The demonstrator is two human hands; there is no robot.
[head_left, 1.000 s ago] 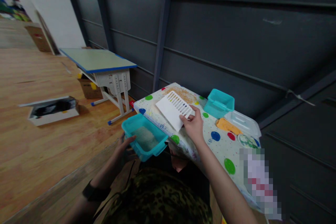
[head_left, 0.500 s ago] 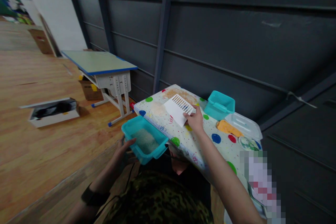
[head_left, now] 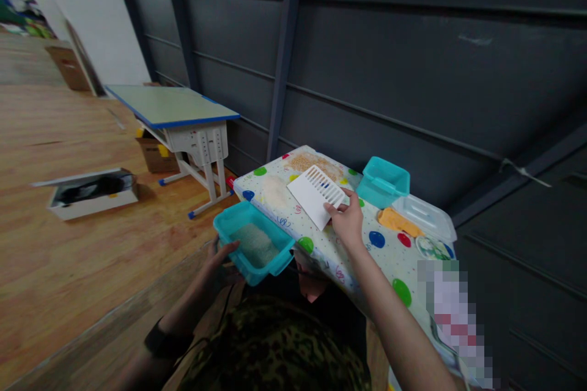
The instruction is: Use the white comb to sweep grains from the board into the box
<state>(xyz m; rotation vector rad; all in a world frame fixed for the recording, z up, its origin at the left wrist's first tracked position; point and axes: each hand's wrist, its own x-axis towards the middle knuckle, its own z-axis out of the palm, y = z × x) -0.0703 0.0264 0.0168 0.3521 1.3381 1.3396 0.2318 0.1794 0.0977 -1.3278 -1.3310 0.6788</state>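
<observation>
My left hand point(head_left: 223, 263) grips the near left side of a teal plastic container point(head_left: 225, 218), thumb over its rim. Pale grains that look like rice point(head_left: 257, 245) lie in it, and it is held beside the table's front edge. In my right hand point(head_left: 347, 218) is a flat white slotted scraper point(head_left: 313, 198), pinched at its right edge just over the table. To the scraper's left a patch of pale grains point(head_left: 275, 190) is spread on the balloon-print tablecloth point(head_left: 339, 250). Behind it lies a layer of yellowish grains point(head_left: 312, 164).
A second teal container point(head_left: 384, 182) stands at the table's back, near a clear lid point(head_left: 431, 220), an orange cloth point(head_left: 398, 222) and a patterned round item point(head_left: 432, 248). A dark panelled wall point(head_left: 389, 61) borders the table. A school desk point(head_left: 174, 105) stands left; an open white box point(head_left: 94, 195) lies on the floor.
My right hand has shifted the scraper slightly right and toward me, uncovering more of the pale grains. The container in my left hand has hardly moved.
</observation>
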